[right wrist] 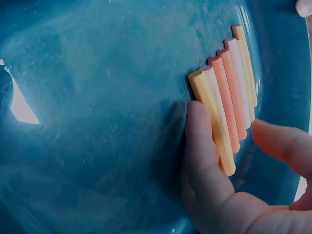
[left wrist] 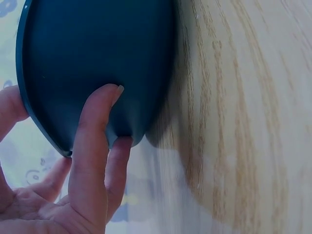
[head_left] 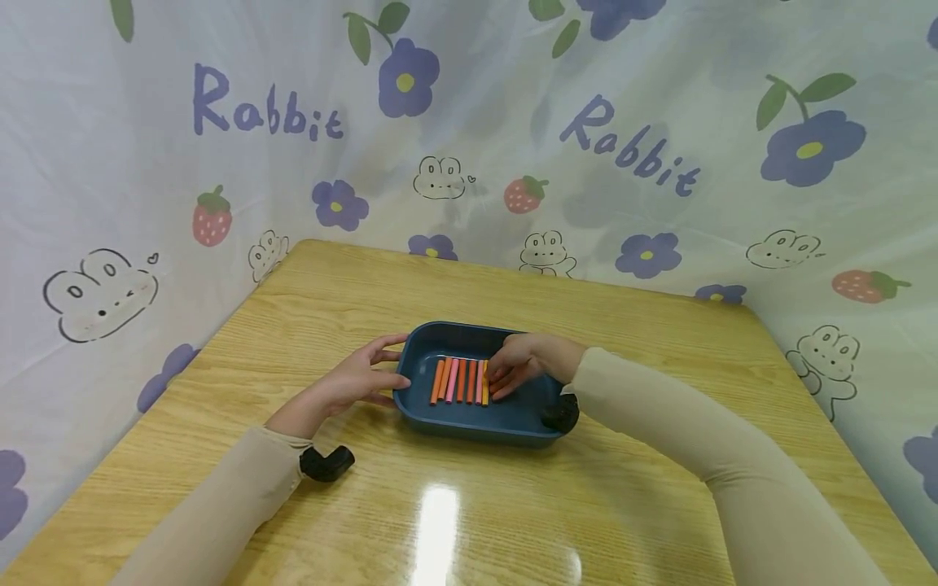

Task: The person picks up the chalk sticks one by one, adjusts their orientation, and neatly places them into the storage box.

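Note:
A row of several chalk sticks (head_left: 460, 381), orange, pink and yellow, lies side by side in a dark blue basin (head_left: 469, 423) with rounded corners. My left hand (head_left: 352, 378) holds the basin's left end, its thumb at the rim and its fingers (left wrist: 90, 126) against the outer wall. Inside the basin, my right hand (head_left: 523, 362) is at the row's right end. In the right wrist view, one fingertip (right wrist: 198, 114) rests along the outermost yellow chalk stick (right wrist: 213, 122), and the thumb (right wrist: 278, 139) is near the ends of the other sticks.
The basin stands on a wooden table (head_left: 330, 529). Around the table's back and sides hangs a white curtain (head_left: 476, 106) printed with rabbits, flowers and strawberries. Black bands (head_left: 326, 464) are on both wrists.

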Motion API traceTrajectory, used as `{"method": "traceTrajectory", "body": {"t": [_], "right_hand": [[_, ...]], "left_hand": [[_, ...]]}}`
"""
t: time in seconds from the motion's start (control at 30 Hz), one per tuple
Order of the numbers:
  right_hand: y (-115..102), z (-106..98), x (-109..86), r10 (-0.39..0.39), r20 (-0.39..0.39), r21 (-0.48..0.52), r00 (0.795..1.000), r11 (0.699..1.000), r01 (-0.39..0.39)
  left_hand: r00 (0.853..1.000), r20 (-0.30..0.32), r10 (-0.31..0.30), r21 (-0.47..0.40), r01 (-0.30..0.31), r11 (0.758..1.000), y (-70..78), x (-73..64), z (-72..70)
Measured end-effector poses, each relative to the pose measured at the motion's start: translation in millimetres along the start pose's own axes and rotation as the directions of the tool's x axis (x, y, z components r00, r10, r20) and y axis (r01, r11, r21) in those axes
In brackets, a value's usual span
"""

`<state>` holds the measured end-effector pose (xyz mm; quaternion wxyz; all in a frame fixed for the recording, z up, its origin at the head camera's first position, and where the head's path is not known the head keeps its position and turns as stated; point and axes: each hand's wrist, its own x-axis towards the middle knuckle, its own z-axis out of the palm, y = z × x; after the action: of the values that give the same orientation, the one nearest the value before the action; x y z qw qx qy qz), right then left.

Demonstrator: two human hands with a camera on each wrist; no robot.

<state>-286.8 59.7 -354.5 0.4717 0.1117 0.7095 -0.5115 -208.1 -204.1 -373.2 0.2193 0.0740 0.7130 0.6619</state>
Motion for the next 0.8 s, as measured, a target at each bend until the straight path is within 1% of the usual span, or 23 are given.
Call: {"method": "traceTrajectory", "body": {"t": [0.23, 0.37, 0.47, 0.57, 0.67, 0.8], "right_hand": [[0.6, -3.1, -6.7, -0.025, -0.012, -0.042, 1.000, 0.999, 0.025], [-0.8, -5.9, -12.1, -0.058, 0.014, -0.049, 0.998, 0.997, 0.058], [-1.4, -7.9, -18.3, -0.100, 0.051, -0.046, 0.994, 0.994, 0.103], [-1.6, -9.7, -26.6, -0.159, 0.093, -0.029, 0.983, 0.986, 0.163], [-1.3, -12.4, -35.0, -0.224, 0.135, -0.014, 0.965, 0.974, 0.227], [0.8, -16.2, -46.5, -0.289, 0.161, -0.024, 0.944, 0.955, 0.296]], "left_hand": [[1.000, 0.000, 0.000, -0.008, 0.000, 1.000, -0.5, -0.9, 1.7], [1.000, -0.014, -0.012, -0.004, 0.012, 1.000, -1.6, 0.3, 1.7], [1.000, -0.018, -0.021, -0.001, 0.021, 1.000, -1.7, 1.0, 1.8], [0.999, -0.020, -0.027, 0.001, 0.027, 1.000, -0.8, 0.6, 2.5], [1.000, -0.013, -0.019, 0.007, 0.019, 1.000, 0.2, -0.4, 2.7], [1.000, -0.012, -0.015, 0.005, 0.015, 1.000, 0.7, 0.1, 2.4]]}}
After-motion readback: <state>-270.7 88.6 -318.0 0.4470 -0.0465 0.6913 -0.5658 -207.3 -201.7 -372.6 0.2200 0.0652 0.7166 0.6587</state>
